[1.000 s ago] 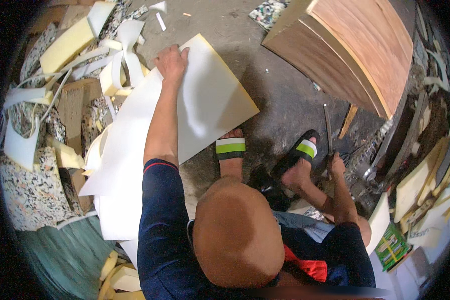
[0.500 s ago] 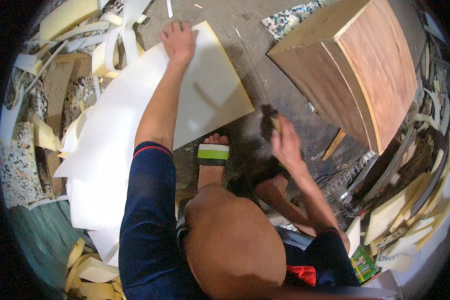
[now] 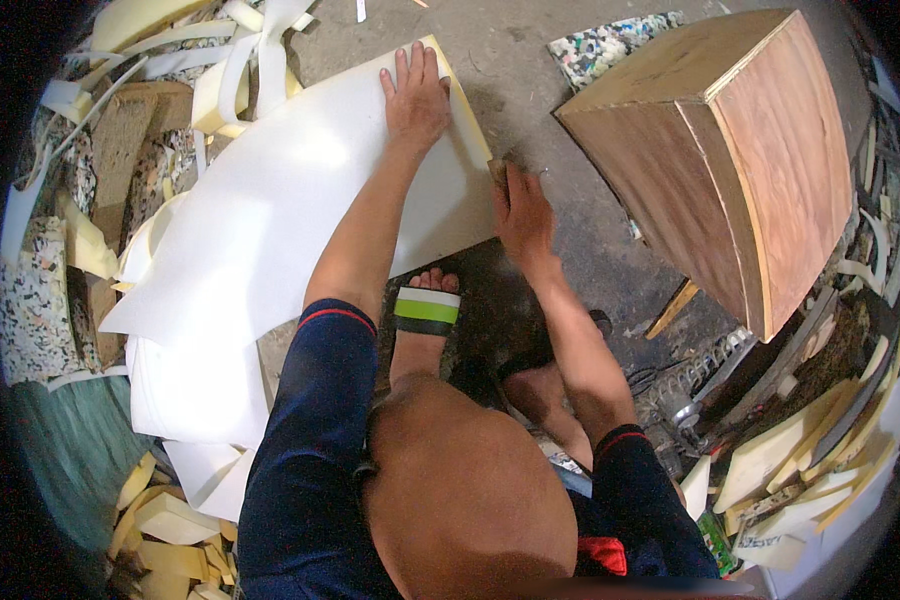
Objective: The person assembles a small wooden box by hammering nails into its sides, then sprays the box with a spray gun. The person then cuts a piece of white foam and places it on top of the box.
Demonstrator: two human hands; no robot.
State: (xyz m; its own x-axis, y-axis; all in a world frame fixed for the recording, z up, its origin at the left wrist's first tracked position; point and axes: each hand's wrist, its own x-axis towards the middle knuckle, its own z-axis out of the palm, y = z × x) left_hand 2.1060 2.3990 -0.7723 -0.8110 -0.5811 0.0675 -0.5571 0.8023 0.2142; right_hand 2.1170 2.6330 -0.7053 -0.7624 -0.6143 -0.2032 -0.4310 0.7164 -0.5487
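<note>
A large white foam sheet (image 3: 270, 170) with a yellowish edge lies on the floor to the left of centre. My left hand (image 3: 417, 105) rests flat on its far part, fingers stretched out and holding nothing. Close to the sheet's right edge, my right hand (image 3: 525, 215) is closed round a small tan-handled tool (image 3: 497, 172). Most of that tool is hidden by the fingers, so its exact kind cannot be made out. My sandalled foot (image 3: 427, 310) stands just below the sheet's near corner.
A curved wooden box-like frame (image 3: 710, 150) stands at the right, beside a speckled foam piece (image 3: 610, 45). Foam strips and offcuts (image 3: 810, 430) pile up on both sides. A metal spring (image 3: 695, 370) lies low at the right, a green cloth (image 3: 60, 470) at the left.
My right hand has moved left and away from me, up to the sheet's edge, with the tool. My left hand has slid right across the sheet.
</note>
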